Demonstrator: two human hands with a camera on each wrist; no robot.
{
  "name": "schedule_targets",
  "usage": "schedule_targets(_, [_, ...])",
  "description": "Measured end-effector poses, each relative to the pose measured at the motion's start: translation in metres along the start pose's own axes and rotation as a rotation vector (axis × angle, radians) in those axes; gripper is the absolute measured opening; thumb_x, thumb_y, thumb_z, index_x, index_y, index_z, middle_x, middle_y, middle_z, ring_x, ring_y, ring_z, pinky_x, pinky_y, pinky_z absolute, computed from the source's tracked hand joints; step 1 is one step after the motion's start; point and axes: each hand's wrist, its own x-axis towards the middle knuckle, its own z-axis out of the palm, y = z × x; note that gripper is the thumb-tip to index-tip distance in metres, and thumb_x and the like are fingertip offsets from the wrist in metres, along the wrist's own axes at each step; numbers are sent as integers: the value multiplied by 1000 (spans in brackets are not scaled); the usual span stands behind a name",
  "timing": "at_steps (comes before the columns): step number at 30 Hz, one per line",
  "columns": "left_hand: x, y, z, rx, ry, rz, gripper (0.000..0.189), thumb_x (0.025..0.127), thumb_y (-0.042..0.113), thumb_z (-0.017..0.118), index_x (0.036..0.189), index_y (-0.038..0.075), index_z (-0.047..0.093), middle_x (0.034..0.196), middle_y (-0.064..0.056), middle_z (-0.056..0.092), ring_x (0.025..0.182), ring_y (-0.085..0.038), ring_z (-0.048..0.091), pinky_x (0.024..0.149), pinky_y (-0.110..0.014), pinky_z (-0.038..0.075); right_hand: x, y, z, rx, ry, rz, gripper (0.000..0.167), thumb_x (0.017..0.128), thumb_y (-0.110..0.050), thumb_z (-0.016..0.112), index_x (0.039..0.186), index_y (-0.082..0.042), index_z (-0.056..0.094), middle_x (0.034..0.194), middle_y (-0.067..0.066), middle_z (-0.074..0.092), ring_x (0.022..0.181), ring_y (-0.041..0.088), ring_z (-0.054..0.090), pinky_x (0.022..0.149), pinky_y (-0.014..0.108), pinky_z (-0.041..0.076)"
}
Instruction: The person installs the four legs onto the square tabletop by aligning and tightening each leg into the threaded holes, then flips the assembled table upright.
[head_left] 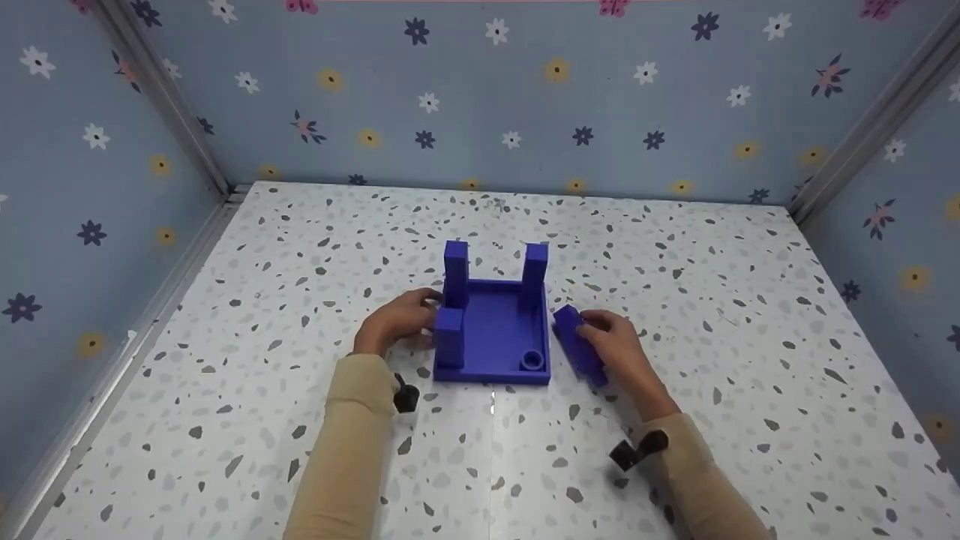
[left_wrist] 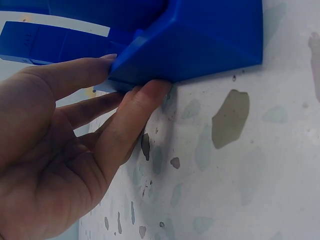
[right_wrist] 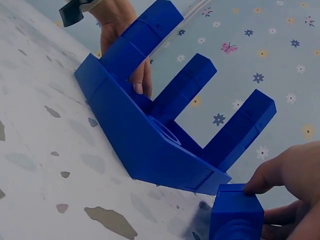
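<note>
A blue-violet square tray-like base [head_left: 495, 330] lies on the speckled table with square posts upright at three corners. In its near right corner is a round ring socket [head_left: 532, 361]. My left hand [head_left: 401, 322] holds the base at its left side, fingertips right at the wall [left_wrist: 210, 45]. Just right of the base, my right hand [head_left: 616, 346] pinches a loose blue post [head_left: 576, 341] between thumb and fingers. That post slants, its narrower end toward me. In the right wrist view the post [right_wrist: 236, 202] shows a square block with a rounded part at the bottom.
The white speckled tabletop [head_left: 300, 465] surrounds the base, with a seam running toward me. Flower-patterned panels [head_left: 480, 90] stand at the back and both sides, joined by metal corner rails. Small black devices [head_left: 406, 397] are worn on both wrists.
</note>
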Motion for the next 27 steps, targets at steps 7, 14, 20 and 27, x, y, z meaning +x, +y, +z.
schedule_targets(7, [2, -2, -1, 32, 10, -2, 61, 85, 19, 62, 142, 14, 41, 132, -11, 53, 113, -26, 56, 104, -41, 39, 5, 2, -1, 204, -61, 113, 47, 94, -19, 53, 138, -1, 47, 133, 17, 53, 117, 25, 53, 97, 35, 46])
schedule_targets(14, [2, -2, -1, 31, 7, -3, 61, 85, 17, 62, 142, 14, 41, 130, -12, 53, 112, -26, 55, 103, -41, 40, 7, 0, -1, 253, -65, 123, 49, 95, -23, 55, 136, 1, 45, 130, 16, 54, 115, 24, 55, 97, 34, 47])
schedule_targets(20, [2, -1, -1, 42, 15, 15, 59, 86, 17, 62, 141, 12, 42, 127, -13, 56, 109, -26, 57, 100, -39, 42, 6, -5, -1, 337, -55, 110, 46, 95, -23, 57, 133, 2, 47, 117, 12, 59, 99, 17, 61, 87, 29, 52])
schedule_targets(27, [1, -1, -1, 34, 22, 15, 56, 86, 15, 61, 139, 12, 44, 125, -12, 56, 108, -25, 56, 100, -39, 42, 1, -13, 0, 438, -44, 64, 45, 94, -18, 58, 130, 4, 46, 108, 9, 58, 93, 15, 61, 85, 28, 53])
